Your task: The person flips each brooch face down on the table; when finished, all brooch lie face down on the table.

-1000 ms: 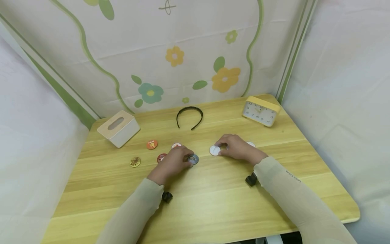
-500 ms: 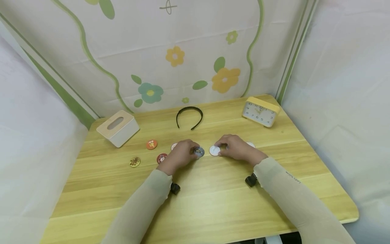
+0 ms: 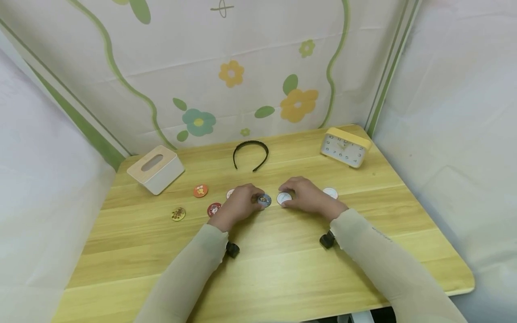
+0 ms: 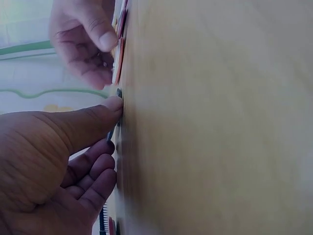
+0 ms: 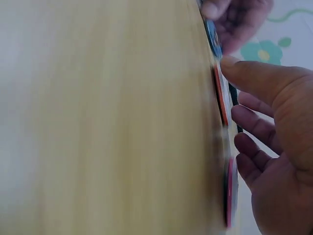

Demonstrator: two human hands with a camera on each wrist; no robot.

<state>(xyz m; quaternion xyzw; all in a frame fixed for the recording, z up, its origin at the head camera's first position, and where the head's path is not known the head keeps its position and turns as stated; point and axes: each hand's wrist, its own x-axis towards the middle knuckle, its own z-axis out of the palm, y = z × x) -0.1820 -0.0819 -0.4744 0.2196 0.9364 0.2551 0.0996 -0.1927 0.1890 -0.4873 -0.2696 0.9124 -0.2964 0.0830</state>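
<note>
- The blue disc [image 3: 264,200] was on the near side of the black headband [image 3: 251,143], a little to its right, pinched between the thumb and a finger of the left hand [image 3: 241,202], whose other fingers were loosely bent.
- The white disc [image 3: 284,198] lay flat beside it, apart from it, on the near right of the headband.
- The right hand [image 3: 304,196] had its thumb and fingers parted about that white disc; whether they touched its edge, one could not tell.
- A second white disc [image 3: 330,193] lay farther to the headband's right, on the near side.
- A pale disc [image 3: 230,193], partly hidden by the left hand, a red disc [image 3: 214,209], an orange disc [image 3: 200,190] and a yellow-brown disc [image 3: 178,214] were spread to the headband's near left.
- On the wooden table [image 3: 282,260], a tissue box [image 3: 157,170] stood left of the headband, and a yellow-topped clock [image 3: 345,148] to its right.
- A flower-patterned cloth [image 3: 258,45] hung behind the headband.
</note>
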